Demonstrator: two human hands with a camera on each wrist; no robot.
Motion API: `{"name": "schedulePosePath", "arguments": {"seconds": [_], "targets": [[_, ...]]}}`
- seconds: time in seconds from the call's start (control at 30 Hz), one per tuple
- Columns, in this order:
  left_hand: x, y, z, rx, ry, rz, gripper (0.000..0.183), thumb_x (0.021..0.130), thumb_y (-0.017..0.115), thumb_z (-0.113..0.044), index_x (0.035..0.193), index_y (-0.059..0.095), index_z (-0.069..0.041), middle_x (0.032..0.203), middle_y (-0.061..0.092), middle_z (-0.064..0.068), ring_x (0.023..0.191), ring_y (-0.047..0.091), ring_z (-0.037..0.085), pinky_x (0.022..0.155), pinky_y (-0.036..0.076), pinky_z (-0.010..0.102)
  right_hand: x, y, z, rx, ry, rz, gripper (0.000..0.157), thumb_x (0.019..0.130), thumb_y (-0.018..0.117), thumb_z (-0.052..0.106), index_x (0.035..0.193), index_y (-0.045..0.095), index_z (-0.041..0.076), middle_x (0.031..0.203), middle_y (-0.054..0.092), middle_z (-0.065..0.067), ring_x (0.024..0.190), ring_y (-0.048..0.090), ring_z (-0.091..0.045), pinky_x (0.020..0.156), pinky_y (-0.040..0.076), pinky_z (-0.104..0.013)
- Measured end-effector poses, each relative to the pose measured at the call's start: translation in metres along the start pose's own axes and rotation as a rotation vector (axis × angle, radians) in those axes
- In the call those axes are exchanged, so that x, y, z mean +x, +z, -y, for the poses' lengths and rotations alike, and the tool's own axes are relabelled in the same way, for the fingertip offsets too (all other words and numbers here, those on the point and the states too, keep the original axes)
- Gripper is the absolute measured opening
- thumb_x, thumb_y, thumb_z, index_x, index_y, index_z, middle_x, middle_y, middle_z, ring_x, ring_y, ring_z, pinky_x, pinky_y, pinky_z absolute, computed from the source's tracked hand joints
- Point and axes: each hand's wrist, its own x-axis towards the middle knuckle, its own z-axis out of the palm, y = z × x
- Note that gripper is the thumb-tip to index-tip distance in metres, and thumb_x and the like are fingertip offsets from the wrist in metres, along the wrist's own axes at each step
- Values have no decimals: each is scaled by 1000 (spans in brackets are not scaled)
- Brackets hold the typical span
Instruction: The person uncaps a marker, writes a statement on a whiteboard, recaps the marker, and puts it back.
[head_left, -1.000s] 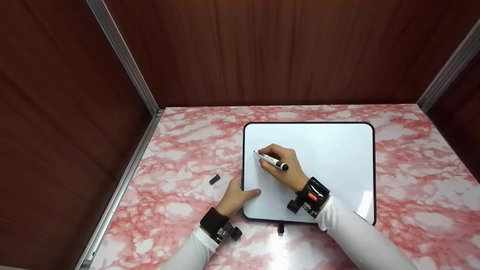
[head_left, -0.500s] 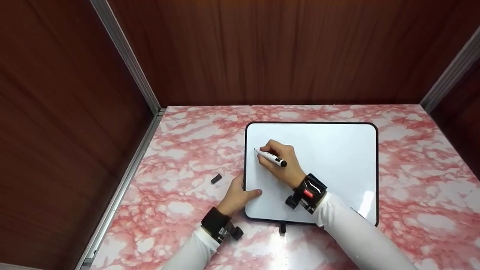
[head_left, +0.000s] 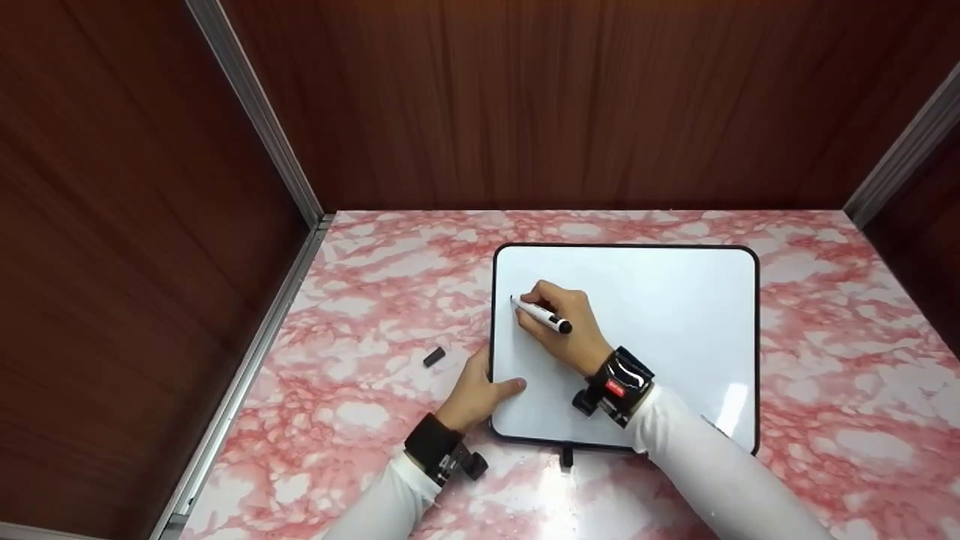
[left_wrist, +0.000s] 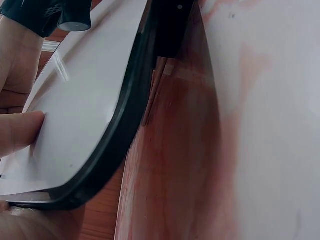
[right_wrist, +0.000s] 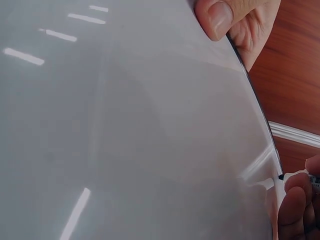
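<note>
Left grip (head_left: 472, 394) holds whiteboard (head_left: 675, 322) near its eight o'clock; if it loosens, the marker (head_left: 541, 313) pinched in right grip (head_left: 583, 337) may skid.

High head view, close wrist views, shared whiteboard (head_left: 664, 322)

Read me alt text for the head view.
A right hand holds a white marker at the left part of a whiteboard, while the left hand grips its left edge. A small black cylinder lies on the marbled table.
</note>
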Motion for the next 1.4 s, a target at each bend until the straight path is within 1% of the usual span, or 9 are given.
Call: {"name": "schedulePosePath", "arguments": {"seconds": [0.23,0.43,0.6,0.73,0.97,1.03,1.17,1.27,1.4], "targets": [[1,1,0,4,9,-5,67,85,73,4,149,55,5,135,72,25,118,72,28,104,58,39,-4,-2,2,19,-2,27,9,87,79,2,86,69,2,90,82,-13,67,57,-7,62,44,-19],[-1,1,1,-2,1,2,69,86,73,3,152,54,4,135,72,25,116,73,29,101,61,38,-12,0,5,31,9,60,8,86,79,4,83,71,4,85,81,-9,65,52,-3,60,40,-18],[-1,0,0,16,15,2,67,87,74,1,152,55,3,135,72,25,115,74,29,100,61,37,-19,1,7,45,24,77,10,85,78,5,80,70,7,80,79,-5,65,52,-2,60,40,-18],[-2,0,1,44,24,-3,69,87,76,0,153,55,3,136,71,24,113,74,26,100,60,35,-25,3,9,42,-1,87,12,84,79,5,78,69,9,76,77,-2,65,52,-1,60,40,-16],[-1,0,2,49,35,-2,68,88,77,0,152,54,4,137,71,24,109,70,16,99,57,32,-34,6,8,14,-58,89,12,83,80,3,80,69,9,75,76,-1,63,46,1,59,34,-14],[-1,0,2,47,34,-7,67,87,77,0,151,55,4,135,71,24,107,70,14,98,58,32,-35,6,9,13,-63,88,12,82,80,3,81,70,8,75,76,-1,63,47,1,59,36,-14],[-2,1,1,41,25,-16,65,86,77,0,148,57,5,131,73,23,105,70,13,97,58,32,-35,4,9,38,-52,91,10,83,79,2,87,72,7,79,77,-1,66,56,-1,62,43,-14],[-2,1,0,56,14,-17,65,87,77,0,149,57,3,132,73,22,108,71,16,98,58,33,-35,3,8,70,-30,89,11,84,79,1,92,72,5,81,77,-2,67,60,-2,63,46,-14],[-2,0,0,70,-2,-21,66,88,77,0,150,57,1,134,72,22,112,72,22,101,59,36,-33,2,7,90,-14,50,14,83,79,0,94,71,3,79,76,-4,65,58,-2,60,44,-14]]}}
